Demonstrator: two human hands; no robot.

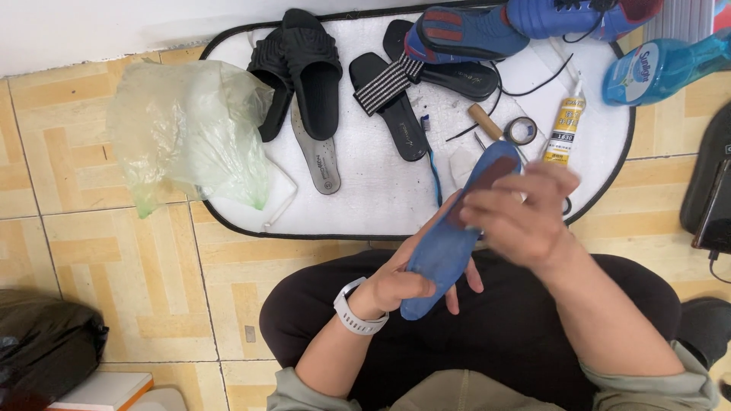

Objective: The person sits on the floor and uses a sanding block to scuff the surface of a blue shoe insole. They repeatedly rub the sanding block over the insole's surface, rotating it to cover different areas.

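Observation:
My left hand, with a white watch on the wrist, holds a blue insole from below, above my lap. My right hand is blurred and lies on the insole's upper part, pressing a small dark reddish strip against it. Whether the fingers grip that strip is hard to tell.
A white oval mat on the tiled floor carries black slippers, striped black sandals, a grey insole, a blue sports shoe, a glue tube, a tape roll and a toothbrush. A plastic bag lies left, a blue spray bottle right.

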